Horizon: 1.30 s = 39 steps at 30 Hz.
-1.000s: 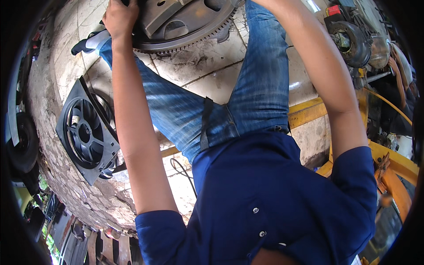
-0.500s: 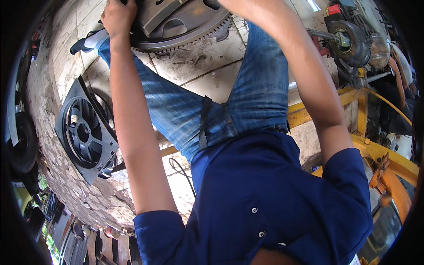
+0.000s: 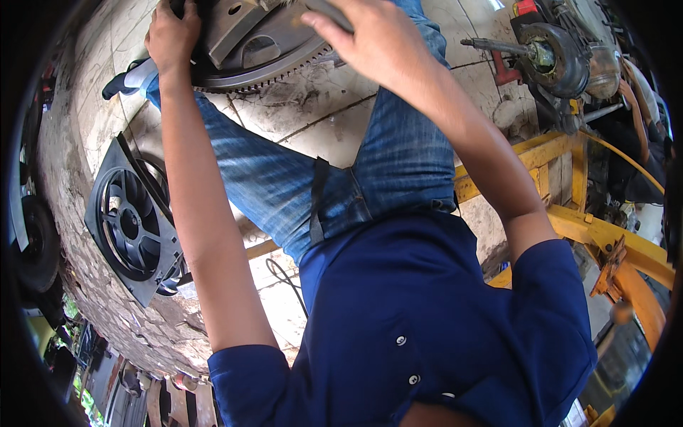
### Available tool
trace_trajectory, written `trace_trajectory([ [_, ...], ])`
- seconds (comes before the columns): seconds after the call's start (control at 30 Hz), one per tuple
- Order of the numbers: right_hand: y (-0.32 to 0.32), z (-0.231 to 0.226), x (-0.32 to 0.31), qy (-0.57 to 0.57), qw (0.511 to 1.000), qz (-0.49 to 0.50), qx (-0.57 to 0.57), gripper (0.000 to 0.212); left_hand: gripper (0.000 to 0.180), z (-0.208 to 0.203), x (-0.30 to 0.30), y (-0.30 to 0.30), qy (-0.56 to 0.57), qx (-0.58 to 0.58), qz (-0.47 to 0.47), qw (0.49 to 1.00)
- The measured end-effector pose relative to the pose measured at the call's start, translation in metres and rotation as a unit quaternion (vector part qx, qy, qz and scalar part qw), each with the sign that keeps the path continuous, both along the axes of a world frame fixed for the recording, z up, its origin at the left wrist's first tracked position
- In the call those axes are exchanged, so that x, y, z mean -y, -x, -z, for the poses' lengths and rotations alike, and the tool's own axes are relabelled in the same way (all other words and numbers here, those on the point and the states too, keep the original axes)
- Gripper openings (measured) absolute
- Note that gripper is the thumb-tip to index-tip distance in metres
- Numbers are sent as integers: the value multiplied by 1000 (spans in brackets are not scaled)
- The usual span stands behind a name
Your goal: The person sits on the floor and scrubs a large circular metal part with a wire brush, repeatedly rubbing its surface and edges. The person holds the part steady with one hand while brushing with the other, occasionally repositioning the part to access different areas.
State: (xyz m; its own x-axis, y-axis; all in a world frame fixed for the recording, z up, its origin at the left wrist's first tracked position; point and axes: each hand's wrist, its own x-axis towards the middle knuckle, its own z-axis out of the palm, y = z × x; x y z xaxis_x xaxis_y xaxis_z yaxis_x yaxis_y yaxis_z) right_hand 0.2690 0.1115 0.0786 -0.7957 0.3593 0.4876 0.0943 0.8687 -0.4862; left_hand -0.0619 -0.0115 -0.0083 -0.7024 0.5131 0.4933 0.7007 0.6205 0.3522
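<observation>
A large metal flywheel (image 3: 288, 44) with a toothed rim lies between my legs at the top of the view, partly cut off by the edge. My left hand (image 3: 173, 37) grips its dark left edge, fingertips partly out of sight. In my right hand (image 3: 388, 44) is a brush (image 3: 329, 12) with a grey handle, held over the flywheel's right side. Its bristle end is barely visible at the upper edge. The thumb of that hand stretches along the handle.
A black radiator fan (image 3: 131, 224) in its shroud leans on the left. At right are a greasy hub with a shaft (image 3: 544, 57) and a yellow metal frame (image 3: 569, 220). Another person's arm (image 3: 635, 114) shows at far right. A tyre (image 3: 39, 242) stands at far left.
My right hand has come down and left across the flywheel, bringing the brush into sight. My left hand stays at the flywheel's edge; the whole view has shifted slightly.
</observation>
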Motion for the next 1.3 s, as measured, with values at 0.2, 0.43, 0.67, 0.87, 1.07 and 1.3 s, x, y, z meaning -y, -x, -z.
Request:
trace_trajectory([
  [0.2,-12,-18,15,90,986,64,125,69,49,1,4,-2,10,15,-1,1000],
  [0.43,-17,-23,0,164,976,80,119,68,50,1,2,0,29,-4,-17,999],
  [0.67,-7,-25,16,13,997,-19,71,68,50,-1,1,-3,-2,2,1,1000],
  [0.87,-4,-52,-11,90,972,92,195,61,48,2,1,-3,20,8,-10,1000],
  [1.07,23,-78,-13,38,973,-6,229,53,47,2,7,-3,-8,-18,-1,1000],
  [1.3,62,-72,-11,-4,969,11,247,48,47,-1,4,-8,1,-3,-9,1000],
])
